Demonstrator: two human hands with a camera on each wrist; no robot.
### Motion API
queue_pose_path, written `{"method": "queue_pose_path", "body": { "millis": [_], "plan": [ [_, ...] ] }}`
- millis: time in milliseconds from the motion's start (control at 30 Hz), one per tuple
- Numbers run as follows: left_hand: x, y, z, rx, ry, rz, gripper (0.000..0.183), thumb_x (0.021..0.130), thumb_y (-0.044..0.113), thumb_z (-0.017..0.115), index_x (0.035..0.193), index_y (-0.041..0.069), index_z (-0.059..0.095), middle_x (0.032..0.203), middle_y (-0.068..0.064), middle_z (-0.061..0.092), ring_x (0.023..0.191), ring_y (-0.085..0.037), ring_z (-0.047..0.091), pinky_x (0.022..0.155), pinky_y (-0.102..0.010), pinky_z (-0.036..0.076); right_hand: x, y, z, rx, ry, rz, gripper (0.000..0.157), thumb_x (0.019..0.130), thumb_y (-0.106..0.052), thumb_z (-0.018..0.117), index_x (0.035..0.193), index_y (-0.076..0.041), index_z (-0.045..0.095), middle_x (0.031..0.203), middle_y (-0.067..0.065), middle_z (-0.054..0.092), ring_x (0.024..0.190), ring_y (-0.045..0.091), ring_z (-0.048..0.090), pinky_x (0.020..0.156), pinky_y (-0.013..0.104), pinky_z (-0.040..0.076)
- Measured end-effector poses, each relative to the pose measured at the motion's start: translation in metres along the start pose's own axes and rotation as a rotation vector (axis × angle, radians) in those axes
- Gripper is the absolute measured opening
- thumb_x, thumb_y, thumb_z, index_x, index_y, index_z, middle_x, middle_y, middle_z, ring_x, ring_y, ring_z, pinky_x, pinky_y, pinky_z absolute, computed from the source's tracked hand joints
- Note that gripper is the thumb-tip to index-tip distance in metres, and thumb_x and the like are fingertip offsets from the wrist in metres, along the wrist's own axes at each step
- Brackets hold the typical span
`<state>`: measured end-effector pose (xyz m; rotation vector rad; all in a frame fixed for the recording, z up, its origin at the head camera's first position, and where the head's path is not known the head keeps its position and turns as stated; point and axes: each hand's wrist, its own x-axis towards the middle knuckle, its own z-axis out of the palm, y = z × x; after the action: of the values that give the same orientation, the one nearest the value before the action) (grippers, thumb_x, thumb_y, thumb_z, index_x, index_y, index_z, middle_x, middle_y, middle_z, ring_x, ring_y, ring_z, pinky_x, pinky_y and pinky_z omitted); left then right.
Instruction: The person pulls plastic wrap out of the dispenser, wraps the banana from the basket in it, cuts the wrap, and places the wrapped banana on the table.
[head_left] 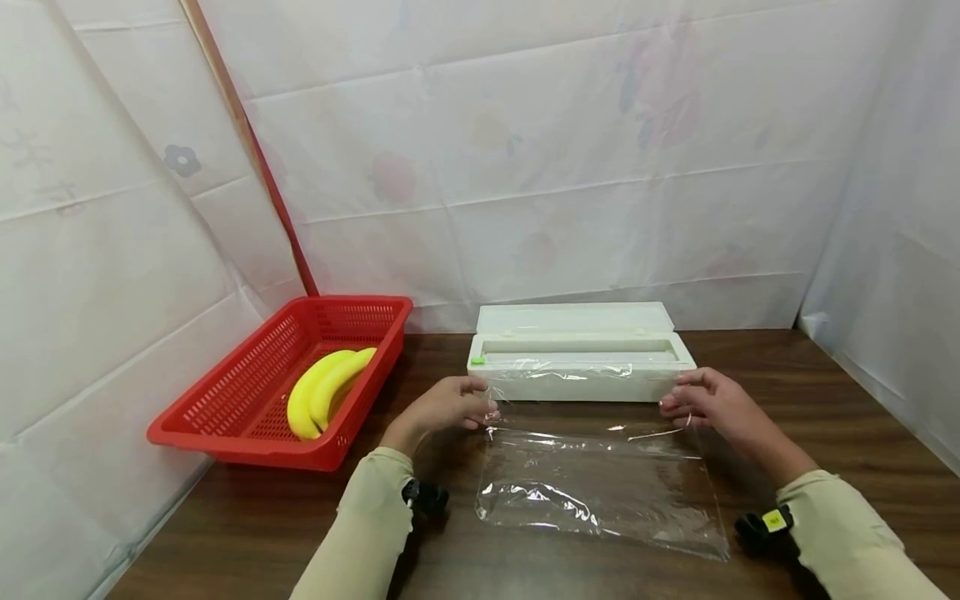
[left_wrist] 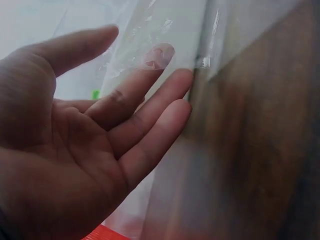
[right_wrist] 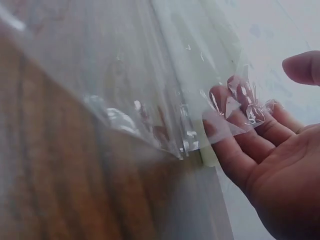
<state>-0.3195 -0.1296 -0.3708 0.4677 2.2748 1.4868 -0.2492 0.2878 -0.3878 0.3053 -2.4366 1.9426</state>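
Observation:
A sheet of clear plastic wrap [head_left: 592,492] runs from the white wrap dispenser box [head_left: 577,386] toward the front over the dark wooden table. My left hand [head_left: 448,406] is at the sheet's left edge. In the left wrist view its fingers are loosely bent, the index fingertip lies behind the film, and the thumb [left_wrist: 80,47] stands apart. At the right edge is my right hand [head_left: 708,404]. The right wrist view shows several of its fingertips behind the crinkled film, with the thumb [right_wrist: 305,67] held away. The box's lid [head_left: 577,317] is raised.
A red plastic basket [head_left: 262,454] stands at the left, holding yellow bananas [head_left: 322,390]. White patterned sheeting [head_left: 540,167] hangs behind the table and along both sides. A small green piece [head_left: 477,361] sits at the box's left end.

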Motion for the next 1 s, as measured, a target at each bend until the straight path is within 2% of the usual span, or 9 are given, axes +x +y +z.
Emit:
{"method": "queue_pose_path", "body": {
  "millis": [267, 467, 633, 800, 867, 1000],
  "plan": [
    [0.0, -0.005, 0.009, 0.08, -0.058, 0.024, 0.028, 0.091, 0.02, 0.073, 0.111, 0.002, 0.071, 0.098, -0.008, 0.074, 0.091, -0.021, 0.07, 0.081, -0.037, 0.057, -0.003, 0.003, -0.007, -0.046, 0.006, 0.056, 0.056, 0.104, -0.016, 0.055, 0.142, 0.015, 0.028, 0.115, 0.028, 0.065, 0.097, 0.017, 0.07, 0.08, 0.038, 0.058],
    [-0.001, -0.003, 0.015, 0.178, -0.048, 0.094, 0.023, 0.089, 0.022, 0.076, 0.106, 0.008, 0.07, 0.096, -0.001, 0.067, 0.085, -0.019, 0.06, 0.077, -0.034, 0.052, -0.007, 0.005, -0.012, -0.064, -0.012, 0.05, 0.061, 0.102, -0.011, 0.056, 0.145, 0.018, 0.023, 0.113, 0.029, 0.066, 0.092, 0.019, 0.072, 0.078, 0.035, 0.058],
    [-0.002, -0.005, 0.018, 0.152, -0.054, 0.129, 0.035, 0.088, 0.017, 0.076, 0.115, 0.003, 0.06, 0.1, -0.002, 0.071, 0.09, -0.017, 0.062, 0.078, -0.033, 0.05, -0.014, 0.007, -0.011, -0.05, -0.003, -0.001, 0.059, 0.102, -0.009, 0.057, 0.143, 0.018, 0.025, 0.11, 0.031, 0.067, 0.091, 0.022, 0.073, 0.078, 0.033, 0.058],
    [-0.003, -0.006, 0.017, 0.063, -0.073, 0.103, 0.059, 0.089, 0.011, 0.074, 0.139, -0.003, 0.045, 0.096, -0.008, 0.072, 0.082, -0.02, 0.067, 0.075, -0.036, 0.056, -0.021, 0.004, -0.008, -0.021, 0.013, -0.025, 0.056, 0.101, -0.006, 0.057, 0.141, 0.018, 0.027, 0.11, 0.031, 0.065, 0.089, 0.019, 0.072, 0.074, 0.037, 0.059],
    [-0.004, -0.006, 0.016, 0.041, -0.094, 0.091, 0.066, 0.089, 0.009, 0.074, 0.145, -0.003, 0.04, 0.094, -0.01, 0.071, 0.08, -0.022, 0.068, 0.073, -0.038, 0.058, -0.023, 0.003, -0.008, -0.007, 0.027, -0.014, 0.056, 0.101, -0.006, 0.058, 0.141, 0.017, 0.027, 0.109, 0.025, 0.065, 0.09, 0.018, 0.071, 0.072, 0.038, 0.059],
    [-0.006, -0.004, 0.015, 0.018, -0.154, 0.054, 0.067, 0.091, 0.006, 0.071, 0.148, -0.002, 0.038, 0.094, -0.014, 0.069, 0.081, -0.027, 0.071, 0.073, -0.04, 0.059, -0.025, 0.003, -0.01, 0.045, 0.033, 0.012, 0.058, 0.1, -0.006, 0.059, 0.142, 0.016, 0.025, 0.105, 0.013, 0.068, 0.09, 0.017, 0.071, 0.071, 0.041, 0.06]
  ]
}}
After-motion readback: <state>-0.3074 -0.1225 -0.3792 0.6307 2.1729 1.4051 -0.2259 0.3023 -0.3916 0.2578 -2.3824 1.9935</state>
